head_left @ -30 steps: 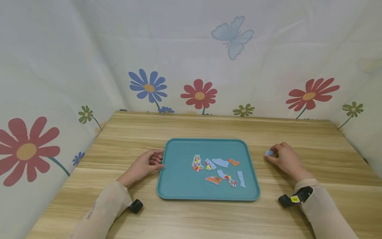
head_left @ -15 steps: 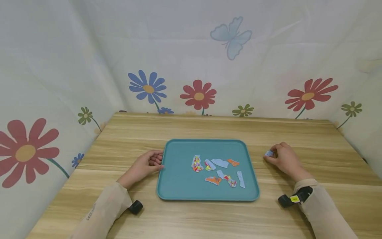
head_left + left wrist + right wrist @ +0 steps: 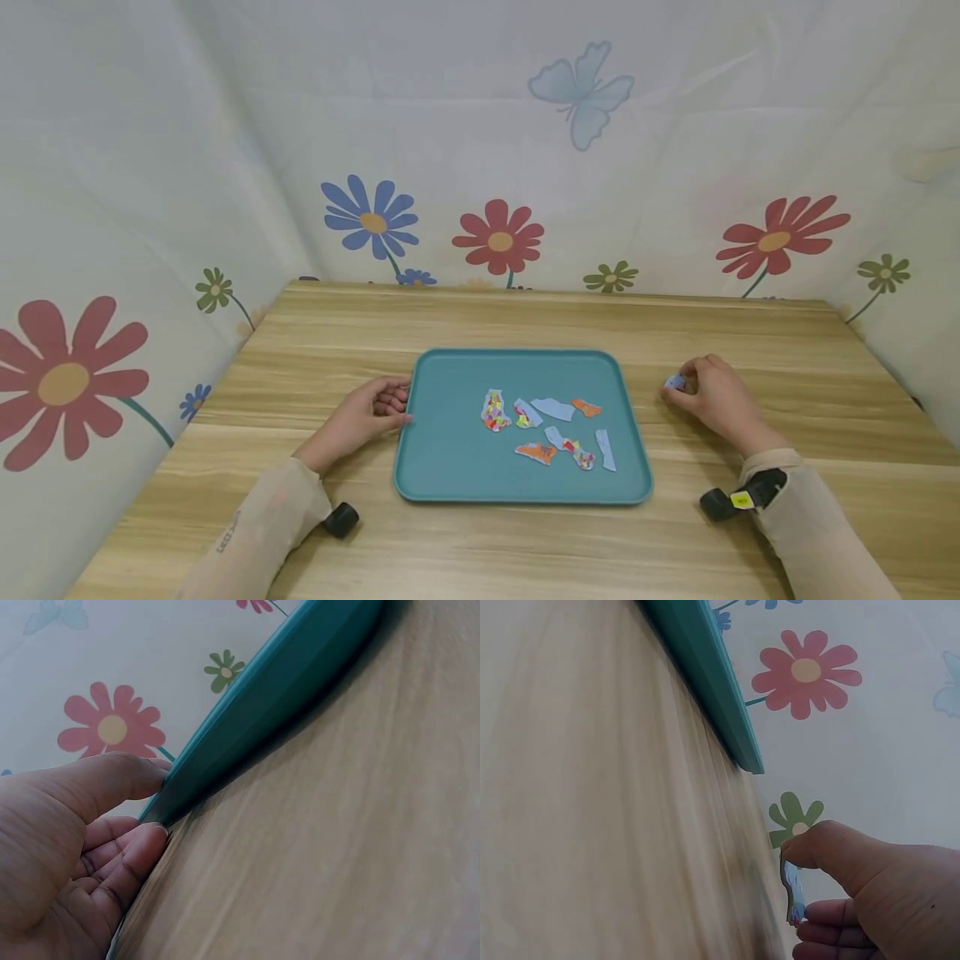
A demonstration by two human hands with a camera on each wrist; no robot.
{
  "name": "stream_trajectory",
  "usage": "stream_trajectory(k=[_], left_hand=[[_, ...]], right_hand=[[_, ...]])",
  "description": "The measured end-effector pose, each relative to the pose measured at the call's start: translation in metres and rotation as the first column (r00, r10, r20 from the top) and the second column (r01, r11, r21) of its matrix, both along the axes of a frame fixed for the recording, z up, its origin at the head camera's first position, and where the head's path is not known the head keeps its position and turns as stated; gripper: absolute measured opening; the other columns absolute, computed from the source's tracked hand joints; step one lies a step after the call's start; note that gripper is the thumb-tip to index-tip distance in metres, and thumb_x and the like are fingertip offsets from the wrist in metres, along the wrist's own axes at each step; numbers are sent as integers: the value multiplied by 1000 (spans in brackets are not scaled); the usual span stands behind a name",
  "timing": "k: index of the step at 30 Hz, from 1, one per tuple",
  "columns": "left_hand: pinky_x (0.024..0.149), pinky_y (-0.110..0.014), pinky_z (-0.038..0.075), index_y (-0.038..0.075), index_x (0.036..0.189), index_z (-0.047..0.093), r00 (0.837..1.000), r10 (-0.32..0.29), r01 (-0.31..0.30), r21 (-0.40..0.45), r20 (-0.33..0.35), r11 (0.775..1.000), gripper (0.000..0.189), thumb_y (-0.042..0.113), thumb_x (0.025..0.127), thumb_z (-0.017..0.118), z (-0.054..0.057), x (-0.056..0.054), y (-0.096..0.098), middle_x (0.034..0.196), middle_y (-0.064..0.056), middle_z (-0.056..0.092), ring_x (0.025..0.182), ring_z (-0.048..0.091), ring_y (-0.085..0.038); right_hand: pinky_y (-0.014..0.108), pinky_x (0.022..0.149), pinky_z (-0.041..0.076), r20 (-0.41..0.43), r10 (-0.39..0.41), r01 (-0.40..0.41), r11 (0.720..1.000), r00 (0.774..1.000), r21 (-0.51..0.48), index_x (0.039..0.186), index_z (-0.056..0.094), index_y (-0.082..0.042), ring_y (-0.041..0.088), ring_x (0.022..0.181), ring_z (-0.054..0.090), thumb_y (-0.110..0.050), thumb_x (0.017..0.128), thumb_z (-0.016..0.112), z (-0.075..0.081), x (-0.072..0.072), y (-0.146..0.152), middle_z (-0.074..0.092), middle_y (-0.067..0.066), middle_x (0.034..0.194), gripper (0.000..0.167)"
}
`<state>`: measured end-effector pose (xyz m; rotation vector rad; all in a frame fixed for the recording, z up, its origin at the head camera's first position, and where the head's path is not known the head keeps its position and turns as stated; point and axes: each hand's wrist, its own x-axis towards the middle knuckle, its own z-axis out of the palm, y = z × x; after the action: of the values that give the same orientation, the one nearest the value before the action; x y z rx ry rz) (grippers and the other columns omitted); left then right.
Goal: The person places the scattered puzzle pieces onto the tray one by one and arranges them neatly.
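Note:
A teal tray [image 3: 450, 467] lies on the wooden table with several flat, irregular puzzle pieces on it, some multicoloured, some pale blue, some orange. My left hand [image 3: 363, 417] is at the tray's left edge, thumb by the rim and fingers curled against its outer side, as the left wrist view [image 3: 97, 840] shows. Right of the tray, my right hand [image 3: 723, 400] pinches a thin pale blue puzzle piece [image 3: 675, 382] between thumb and fingers. In the right wrist view this piece [image 3: 792, 891] stands on edge, its face turned mostly away from the camera.
The wooden table [image 3: 495, 550] runs to a white cloth backdrop [image 3: 465, 108] printed with flowers and a butterfly. A gap of bare wood separates the tray's right edge from my right hand. Black cameras are strapped at both wrists.
The puzzle piece in my right hand has tilted slightly between the fingers. My left hand, the tray and the pieces on it look the same.

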<state>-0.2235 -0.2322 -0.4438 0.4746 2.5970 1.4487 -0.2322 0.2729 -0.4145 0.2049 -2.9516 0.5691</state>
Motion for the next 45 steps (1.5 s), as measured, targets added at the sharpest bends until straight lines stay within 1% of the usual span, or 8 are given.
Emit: stream_trajectory(k=[4,9,12,17,22,27,35,45], left_hand=[[78,-16,51,-3,136,48,1000,0,0,-3,0,1000,57,12,86,72,1,1,0,114,-18,59,95,57,-20],[78,-16,51,-4,136,47,1000,2,-2,-3,5,1000,58,13,86,72,2,1,-1,114,-18,59,95,57,-20],[78,-16,51,-4,135,48,1000,4,-4,-3,4,1000,58,13,86,72,2,0,-1,113,-18,60,96,58,-21],[78,-16,51,-4,135,48,1000,-2,2,-2,-2,1000,57,12,86,73,1,-1,0,113,-18,60,95,58,-21],[78,-16,51,-3,136,48,1000,-4,4,-3,1,1000,58,13,86,72,2,0,1,115,-17,60,95,57,-19],[78,-16,51,-3,136,47,1000,-4,4,-3,0,1000,58,14,86,72,3,0,1,115,-17,60,95,58,-19],[78,-16,51,-3,136,48,1000,-2,2,-5,-1,1000,58,14,86,72,2,1,0,114,-17,60,96,58,-20],[78,-17,51,-4,135,48,1000,-1,1,-4,3,1000,57,13,86,73,4,2,0,113,-18,59,95,58,-20]], right_hand=[[45,75,49,16,2,-2,1000,1000,-14,104,58,10,30,84,55,-27,85,70,3,0,-2,57,22,97,43],[45,74,51,37,8,-7,1000,999,-29,104,58,8,29,83,58,-27,86,69,8,1,-4,61,20,95,41],[45,75,51,40,11,-9,999,999,-36,105,57,7,29,85,59,-27,87,68,11,2,-6,62,20,96,40],[47,76,52,21,28,-27,999,999,-35,106,59,6,32,89,60,-29,87,69,19,7,-12,63,21,99,41],[46,76,53,26,53,-52,998,998,-26,108,60,4,32,91,59,-32,86,71,28,12,-22,63,20,101,43],[45,74,53,6,94,-94,995,996,-23,107,61,4,32,91,60,-29,85,71,35,16,-31,65,19,99,42],[46,74,54,-15,132,-132,991,991,-8,110,61,3,33,93,60,-28,84,72,45,22,-42,65,19,103,42],[40,70,55,-77,213,-211,977,974,27,109,63,1,28,91,61,-24,82,76,53,31,-55,65,14,103,39]])
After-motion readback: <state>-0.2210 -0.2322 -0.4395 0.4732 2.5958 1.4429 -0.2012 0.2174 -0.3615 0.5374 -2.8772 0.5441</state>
